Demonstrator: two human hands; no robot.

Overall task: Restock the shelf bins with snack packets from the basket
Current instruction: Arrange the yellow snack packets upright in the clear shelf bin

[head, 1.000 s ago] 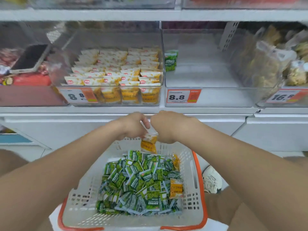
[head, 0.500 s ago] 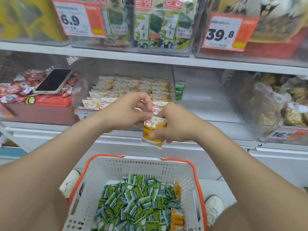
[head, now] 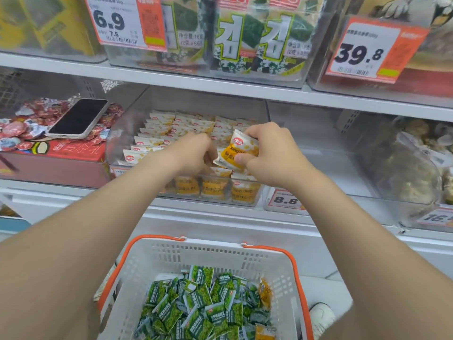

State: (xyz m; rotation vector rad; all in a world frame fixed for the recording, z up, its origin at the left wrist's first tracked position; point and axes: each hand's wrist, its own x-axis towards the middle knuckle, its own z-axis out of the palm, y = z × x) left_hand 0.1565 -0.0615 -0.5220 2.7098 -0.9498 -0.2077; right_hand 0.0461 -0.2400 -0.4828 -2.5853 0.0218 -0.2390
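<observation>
Yellow snack packet [head: 241, 153] is pinched in the right hand [head: 272, 155], thumb on its lower edge, held tilted just above the front of the clear shelf bin [head: 122, 143] that's packed with rows of matching packets. Left hand [head: 193, 155] is right beside it, fingers curled down into the bin's front row, can't tell if it's actually got hold of anything. Down below, the white basket [head: 157, 261] with orange handles is mostly green packets [head: 203, 305], plus a couple of yellow ones along its right side. A phone [head: 78, 119] lies on the red snacks in the next bin to the left.
</observation>
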